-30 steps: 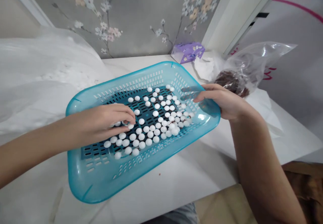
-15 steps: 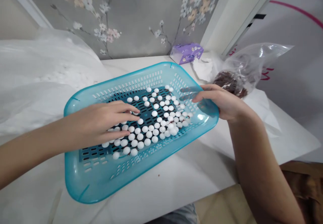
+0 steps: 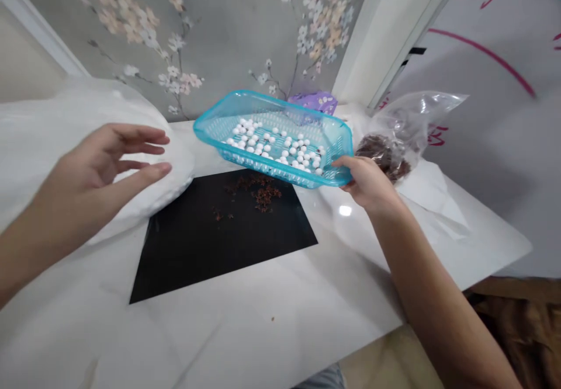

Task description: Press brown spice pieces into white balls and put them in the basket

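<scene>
My right hand (image 3: 368,181) grips the right end of a blue plastic basket (image 3: 280,173) with slotted sides, thumb inside the rim. The basket is lifted and tilted toward the back of the table. Many small white balls (image 3: 266,136) lie inside it. Off to the left, my left hand (image 3: 109,164) hovers with its fingers apart and curved, holding nothing. Below the basket lies a black sheet (image 3: 210,243), with small reddish-brown bits (image 3: 265,196) scattered on its far part.
A large white plastic bag (image 3: 92,114) of white balls fills the left side. A clear bag of dark brown stuff (image 3: 381,152) stands at the right on white paper (image 3: 438,202). Behind the basket is a purple tissue pack (image 3: 318,101). A flowered wall closes off the back.
My left hand has come out of the basket and moved left. My right hand has raised and tilted the basket toward the back, uncovering the black sheet and brown bits.
</scene>
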Available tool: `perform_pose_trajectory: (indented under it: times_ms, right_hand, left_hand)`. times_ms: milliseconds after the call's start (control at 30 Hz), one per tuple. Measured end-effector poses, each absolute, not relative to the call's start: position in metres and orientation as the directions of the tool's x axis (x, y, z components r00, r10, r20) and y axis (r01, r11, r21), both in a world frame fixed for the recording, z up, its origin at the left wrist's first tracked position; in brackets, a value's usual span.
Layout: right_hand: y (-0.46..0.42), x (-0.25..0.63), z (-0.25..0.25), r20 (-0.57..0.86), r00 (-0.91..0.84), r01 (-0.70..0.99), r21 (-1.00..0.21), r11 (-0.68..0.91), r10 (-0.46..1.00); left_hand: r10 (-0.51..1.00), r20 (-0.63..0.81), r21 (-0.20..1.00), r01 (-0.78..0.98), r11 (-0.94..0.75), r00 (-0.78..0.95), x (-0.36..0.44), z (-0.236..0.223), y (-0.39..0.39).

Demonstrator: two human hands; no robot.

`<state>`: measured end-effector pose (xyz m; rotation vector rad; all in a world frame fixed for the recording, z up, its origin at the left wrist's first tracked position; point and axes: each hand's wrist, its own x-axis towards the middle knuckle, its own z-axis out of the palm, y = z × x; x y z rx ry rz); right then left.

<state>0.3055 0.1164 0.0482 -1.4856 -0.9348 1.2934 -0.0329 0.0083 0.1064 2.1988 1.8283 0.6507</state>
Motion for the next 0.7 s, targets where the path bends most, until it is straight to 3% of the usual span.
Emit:
perform_pose_trajectory:
  times_ms: [67,100,200,267,400,567,700]
  right_hand:
    - [0.118,0.304,0.045,-0.294,0.14,-0.039,-0.956,-0.291,0.946]
    - [0.119,0.303,0.044,-0.302,0.123,-0.054,-0.953,-0.297,0.945]
    - [0.121,0.298,0.038,-0.32,0.064,-0.115,-0.943,-0.311,0.945]
    - [0.123,0.294,0.034,-0.321,0.023,-0.141,-0.939,-0.315,0.947]
    - [0.122,0.286,0.032,-0.279,-0.044,-0.209,-0.936,-0.282,0.959]
    - [0.119,0.284,0.039,-0.178,-0.198,-0.429,-0.869,-0.248,0.964]
    - [0.119,0.283,0.034,-0.237,-0.067,-0.398,-0.884,-0.244,0.969]
  left_hand:
    - [0.957,0.289,0.394,0.906,-0.152,0.035,-0.022,0.104,0.016]
    - [0.949,0.308,0.293,0.942,-0.164,0.07,-0.017,0.102,0.022]
    - [0.847,0.314,-0.045,0.898,-0.438,0.428,-0.006,0.094,0.047]
    - [0.828,0.221,-0.114,0.857,-0.503,0.515,-0.004,0.089,0.065]
    - [0.865,0.0,-0.098,0.86,-0.5,0.503,-0.006,0.091,0.091]
    - [0.906,0.09,-0.028,0.91,-0.413,0.414,-0.012,0.11,0.114]
    - [0.952,0.04,0.148,0.94,-0.306,0.304,-0.017,0.125,0.139]
